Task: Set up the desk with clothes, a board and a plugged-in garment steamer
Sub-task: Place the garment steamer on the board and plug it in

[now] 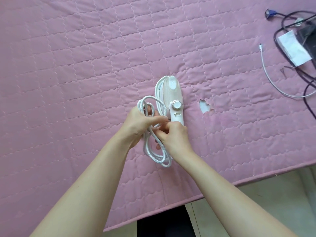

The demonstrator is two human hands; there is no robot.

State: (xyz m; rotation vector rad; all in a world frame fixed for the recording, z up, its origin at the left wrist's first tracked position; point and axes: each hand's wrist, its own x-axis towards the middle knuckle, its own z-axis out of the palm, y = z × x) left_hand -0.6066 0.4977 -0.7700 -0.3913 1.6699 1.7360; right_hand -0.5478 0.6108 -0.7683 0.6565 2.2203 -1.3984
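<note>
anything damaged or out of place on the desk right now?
Yes. The pink quilted cover has a ragged tear just right of the white steamer, with white showing through. A smaller dark nick sits further right, near the white cable. Nothing looks spilled.

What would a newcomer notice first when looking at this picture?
In the centre, the left hand and right hand both grip a coiled white cord, beside a white garment steamer lying on the pink quilted cover. Right of the steamer, a torn hole shows in the cover.
</note>
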